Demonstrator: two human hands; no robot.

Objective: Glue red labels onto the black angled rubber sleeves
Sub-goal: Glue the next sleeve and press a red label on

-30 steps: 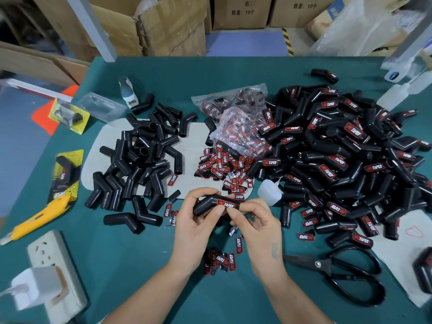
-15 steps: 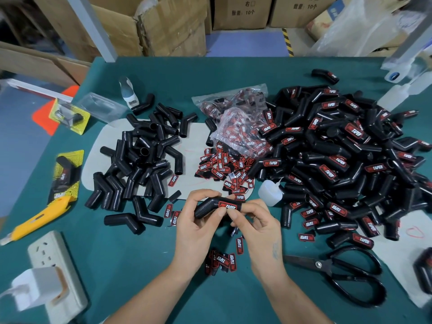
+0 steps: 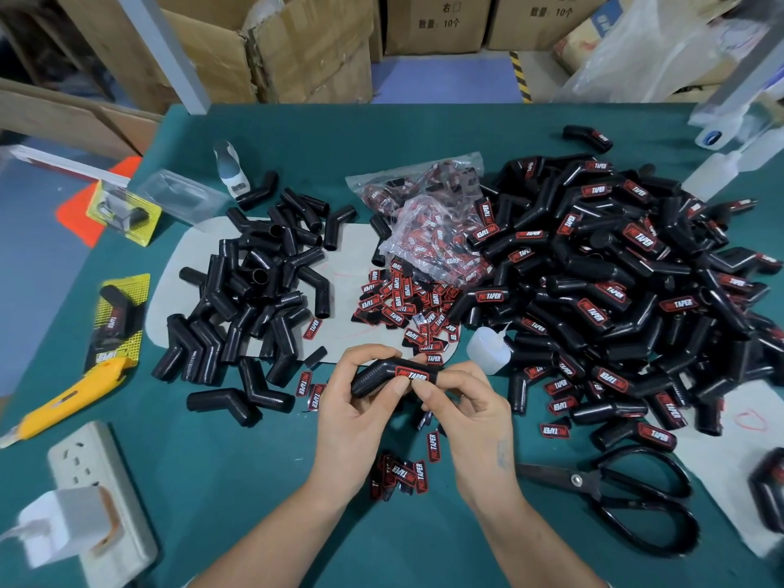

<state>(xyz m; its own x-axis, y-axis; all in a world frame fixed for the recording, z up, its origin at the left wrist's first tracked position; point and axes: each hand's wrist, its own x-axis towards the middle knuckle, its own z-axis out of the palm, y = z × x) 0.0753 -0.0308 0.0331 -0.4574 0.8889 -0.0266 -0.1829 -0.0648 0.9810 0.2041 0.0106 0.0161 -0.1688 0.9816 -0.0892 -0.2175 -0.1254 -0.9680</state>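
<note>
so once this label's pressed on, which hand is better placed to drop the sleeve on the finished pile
Probably the right hand. The pile of labelled black angled rubber sleeves lies on its side, and it already pinches the end of the held black sleeve with the red label. The left hand sits nearer the unlabelled pile.

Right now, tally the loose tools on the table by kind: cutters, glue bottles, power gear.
Scissors: 1
Utility knife: 1
Glue bottle near the hands: 1
Power strip: 1
Charger plugged into it: 1
Total: 5
</note>
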